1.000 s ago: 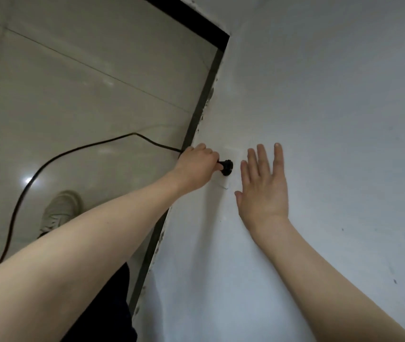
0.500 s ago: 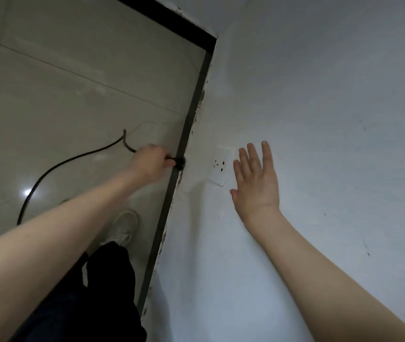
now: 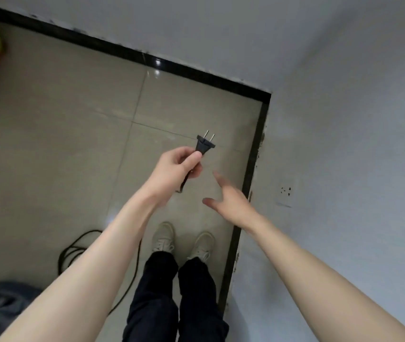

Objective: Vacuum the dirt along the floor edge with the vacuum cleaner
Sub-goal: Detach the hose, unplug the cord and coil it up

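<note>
Left hand grips plug; right hand spread, empty, over tiled floor, corner.

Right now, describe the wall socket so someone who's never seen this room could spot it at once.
Start at the room corner where the black baseboard turns, then follow the right-hand wall toward the person. The wall socket is a small white plate set low on that wall, just beyond the open right hand. Its dark pin holes are the only marks that set it off from the plain paint around it.
</note>
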